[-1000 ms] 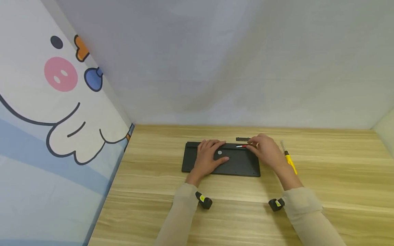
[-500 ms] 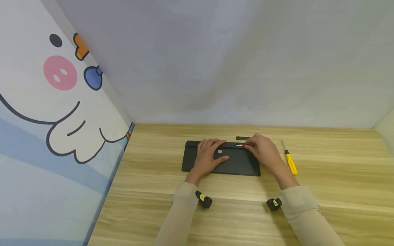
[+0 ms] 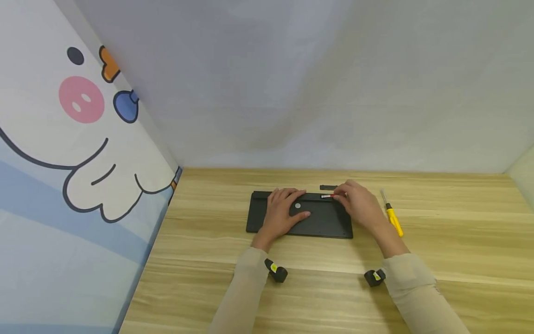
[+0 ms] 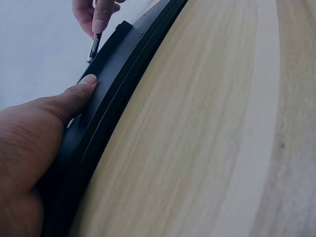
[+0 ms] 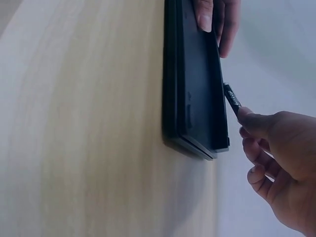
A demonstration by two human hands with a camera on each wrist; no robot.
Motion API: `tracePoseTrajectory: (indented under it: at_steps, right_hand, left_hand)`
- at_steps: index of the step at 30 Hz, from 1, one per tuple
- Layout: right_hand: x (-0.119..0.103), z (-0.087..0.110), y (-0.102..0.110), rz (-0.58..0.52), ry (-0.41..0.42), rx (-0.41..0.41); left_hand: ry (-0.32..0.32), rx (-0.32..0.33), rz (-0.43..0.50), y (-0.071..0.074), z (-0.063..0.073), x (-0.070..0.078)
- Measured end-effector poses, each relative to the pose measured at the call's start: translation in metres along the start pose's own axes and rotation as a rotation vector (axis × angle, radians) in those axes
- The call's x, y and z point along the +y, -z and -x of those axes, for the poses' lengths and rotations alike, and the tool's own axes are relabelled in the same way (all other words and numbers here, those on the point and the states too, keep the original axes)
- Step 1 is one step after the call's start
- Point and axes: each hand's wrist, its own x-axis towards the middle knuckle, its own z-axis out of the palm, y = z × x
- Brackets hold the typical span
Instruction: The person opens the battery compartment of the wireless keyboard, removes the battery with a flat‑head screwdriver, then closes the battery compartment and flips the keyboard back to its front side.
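A black keyboard (image 3: 323,225) lies face down on the wooden table, a small round silver-grey spot on its back. My left hand (image 3: 280,214) rests on its left half with fingers spread; in the left wrist view the thumb (image 4: 81,94) lies along the black surface. Over the raised far strip, toward the right end, my right hand (image 3: 362,206) pinches a slim battery (image 5: 232,100) between thumb and fingertips. The battery's free end points left, close over the strip. Just behind the keyboard lies a small black battery cover (image 3: 328,187), its right end overlapped by my right hand.
A screwdriver (image 3: 393,218) with a yellow handle lies to the right of the keyboard, close to my right forearm. A pale curtain-like wall (image 3: 333,93) rises behind the table's far edge. At the left stands a panel (image 3: 83,185) with cartoon prints.
The battery has turned and tilted slightly in my right hand's pinch, its free end staying near the far strip. My left hand and the keyboard have stayed in place.
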Motion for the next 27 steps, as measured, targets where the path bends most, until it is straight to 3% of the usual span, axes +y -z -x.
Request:
tracePoseTrajectory:
  at_steps: [7, 17, 27]
  right_hand:
    - [0.008, 0.001, 0.015, -0.017, 0.013, 0.037]
    - [0.026, 0.002, 0.026, -0.022, -0.033, 0.066]
    - [0.048, 0.003, 0.029, 0.000, -0.132, 0.045]
  left_hand:
    - [-0.015, 0.014, -0.003, 0.000, -0.001, -0.001]
    - [-0.009, 0.010, 0.000, 0.002, -0.001, 0.000]
    - [-0.021, 0.028, -0.001, -0.001, -0.001, 0.000]
